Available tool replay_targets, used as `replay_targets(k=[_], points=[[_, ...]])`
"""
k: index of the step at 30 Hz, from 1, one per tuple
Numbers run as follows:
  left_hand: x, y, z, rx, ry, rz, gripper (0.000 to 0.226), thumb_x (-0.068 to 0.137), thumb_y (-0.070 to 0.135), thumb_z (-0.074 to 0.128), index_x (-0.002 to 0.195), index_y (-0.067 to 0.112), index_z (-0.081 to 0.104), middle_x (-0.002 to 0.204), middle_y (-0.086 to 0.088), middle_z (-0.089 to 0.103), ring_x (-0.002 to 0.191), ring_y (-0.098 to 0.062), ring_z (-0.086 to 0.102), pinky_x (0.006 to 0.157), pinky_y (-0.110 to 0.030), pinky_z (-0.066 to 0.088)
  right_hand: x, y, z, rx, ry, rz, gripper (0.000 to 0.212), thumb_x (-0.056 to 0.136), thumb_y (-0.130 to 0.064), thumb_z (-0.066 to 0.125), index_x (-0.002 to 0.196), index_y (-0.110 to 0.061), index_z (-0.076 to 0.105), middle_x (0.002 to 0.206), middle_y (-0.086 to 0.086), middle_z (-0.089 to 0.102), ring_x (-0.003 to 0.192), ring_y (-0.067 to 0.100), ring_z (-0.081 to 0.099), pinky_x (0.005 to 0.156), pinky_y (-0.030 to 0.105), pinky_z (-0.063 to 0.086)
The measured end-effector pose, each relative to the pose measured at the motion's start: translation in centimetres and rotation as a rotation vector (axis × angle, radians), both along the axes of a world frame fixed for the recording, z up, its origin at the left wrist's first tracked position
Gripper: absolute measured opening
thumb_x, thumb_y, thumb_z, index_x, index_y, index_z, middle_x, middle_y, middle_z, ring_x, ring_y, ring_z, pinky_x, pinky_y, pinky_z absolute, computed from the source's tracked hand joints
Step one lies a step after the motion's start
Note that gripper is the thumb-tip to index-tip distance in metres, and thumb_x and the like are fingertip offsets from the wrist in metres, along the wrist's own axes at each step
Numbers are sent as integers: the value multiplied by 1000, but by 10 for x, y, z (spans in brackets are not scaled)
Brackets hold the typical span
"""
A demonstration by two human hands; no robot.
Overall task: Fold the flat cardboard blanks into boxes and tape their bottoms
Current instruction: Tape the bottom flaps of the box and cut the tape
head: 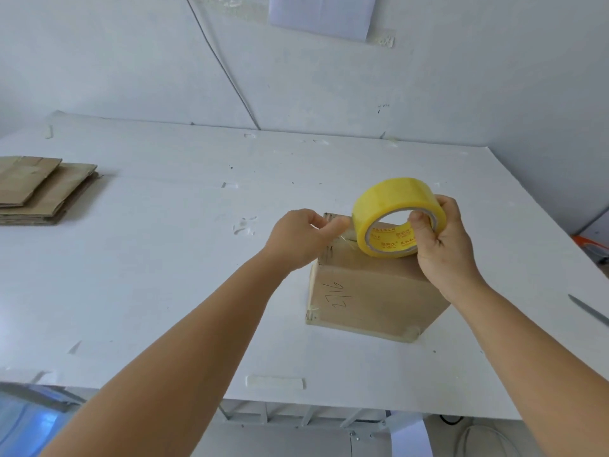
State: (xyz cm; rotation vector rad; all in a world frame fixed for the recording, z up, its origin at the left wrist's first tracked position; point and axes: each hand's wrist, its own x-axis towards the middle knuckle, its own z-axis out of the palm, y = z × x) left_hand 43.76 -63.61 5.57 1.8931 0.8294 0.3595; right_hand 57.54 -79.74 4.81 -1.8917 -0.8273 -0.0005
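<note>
The right hand [441,239] grips the yellow tape roll [393,217] through its core; the left hand [303,237] pinches the tape end against the light, stiff brown cardboard box [369,291], probably best steadied at its edges.

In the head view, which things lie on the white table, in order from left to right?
Stack of flat brown cardboard blanks → folded brown cardboard box marked 2716 → grey blade-like tool at the right edge.
</note>
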Motion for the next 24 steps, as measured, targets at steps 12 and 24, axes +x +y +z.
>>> replay_targets(k=[12, 24], points=[[24, -8, 22, 95, 32, -65, 34, 87, 14, 57, 58, 13, 39, 56, -2, 34, 53, -17, 32, 50, -25, 28, 0, -1, -2, 12, 28, -49, 19, 97, -34, 48, 111, -21, 46, 81, -9, 54, 75, 12, 52, 66, 25, 40], [23, -7, 28, 111, 192, -11, 50, 93, 35, 46, 91, -9, 69, 84, -18, 73, 82, -33, 70, 84, -40, 57, -2, -1, 1, -5, 63, -34, 21, 97, -36, 46, 113, -22, 46, 98, 6, 63, 88, 23, 56, 78, 36, 42]])
